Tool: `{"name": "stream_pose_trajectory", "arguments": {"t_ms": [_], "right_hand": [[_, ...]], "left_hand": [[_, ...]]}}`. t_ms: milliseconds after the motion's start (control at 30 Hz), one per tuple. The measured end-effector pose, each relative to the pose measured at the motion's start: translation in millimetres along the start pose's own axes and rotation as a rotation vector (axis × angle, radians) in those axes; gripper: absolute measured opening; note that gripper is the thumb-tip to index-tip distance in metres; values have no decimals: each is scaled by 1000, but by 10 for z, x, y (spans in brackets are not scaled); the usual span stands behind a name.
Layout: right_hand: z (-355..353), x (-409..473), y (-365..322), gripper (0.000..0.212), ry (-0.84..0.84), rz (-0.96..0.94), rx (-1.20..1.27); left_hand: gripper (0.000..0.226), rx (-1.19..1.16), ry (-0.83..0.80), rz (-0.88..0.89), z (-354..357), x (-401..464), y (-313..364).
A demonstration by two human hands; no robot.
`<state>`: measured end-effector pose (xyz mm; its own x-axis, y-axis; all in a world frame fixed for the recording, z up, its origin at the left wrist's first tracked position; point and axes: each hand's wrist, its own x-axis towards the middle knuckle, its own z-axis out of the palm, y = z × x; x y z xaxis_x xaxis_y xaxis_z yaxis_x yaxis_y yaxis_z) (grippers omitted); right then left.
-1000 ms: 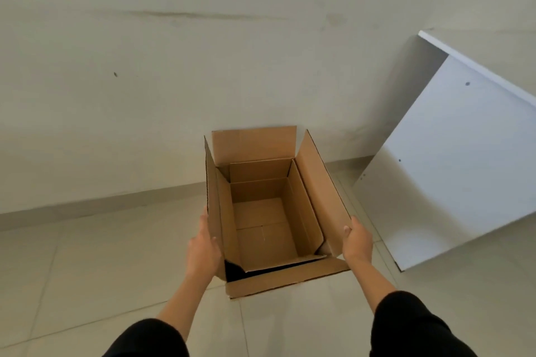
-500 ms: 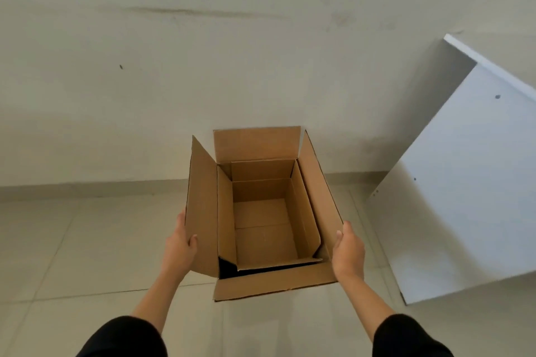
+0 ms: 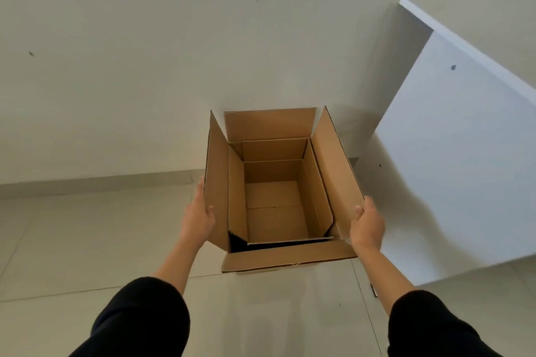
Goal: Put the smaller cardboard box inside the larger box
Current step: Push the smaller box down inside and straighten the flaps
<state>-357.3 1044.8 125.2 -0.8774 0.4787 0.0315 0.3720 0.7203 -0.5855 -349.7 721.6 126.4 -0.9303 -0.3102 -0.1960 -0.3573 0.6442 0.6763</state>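
Observation:
The larger cardboard box (image 3: 336,174) stands on the tiled floor against the wall with all its top flaps open. The smaller cardboard box (image 3: 275,211) sits inside it, open and empty, its walls close to the larger box's walls. A dark gap shows at its near left corner. My left hand (image 3: 197,217) grips the larger box's left flap, thumb on the inner face. My right hand (image 3: 368,223) grips the right flap the same way. The front flap hangs outward toward me.
A white board (image 3: 452,159) leans tilted against the wall just right of the box, its lower corner near my right forearm. A pale wall (image 3: 130,81) rises directly behind the box. Tiled floor (image 3: 87,240) stretches to the left and in front.
The left flap has swung outward from upright. Both hands have moved from the box's sides onto the side flaps, and the view has shifted slightly.

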Motion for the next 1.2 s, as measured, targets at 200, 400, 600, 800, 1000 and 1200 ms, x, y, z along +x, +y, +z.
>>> {"name": "stream_pose_trajectory", "arguments": {"t_ms": [200,400,600,800,1000,1200], "right_hand": [[-351,574,403,33,21,39,-52],[-537,867,672,27,58,49,-119],[-508,932,643,19,26,62,-45],[-524,858,669,44,-47,-68,-107],[-601,19,771,71,-290,-661,-248],[-454,-95,1101,69,-326,-846,-489]], "left_hand": [[68,-81,-41,-15,621,-106,510],[68,-112,-78,13,1026,-53,918],[68,-79,-51,-21,1064,-76,1022],[81,-1,-78,31,1302,-139,1396],[79,-24,-76,12,1263,-123,1353],[68,-49,-48,49,1167,-99,1209]]}}
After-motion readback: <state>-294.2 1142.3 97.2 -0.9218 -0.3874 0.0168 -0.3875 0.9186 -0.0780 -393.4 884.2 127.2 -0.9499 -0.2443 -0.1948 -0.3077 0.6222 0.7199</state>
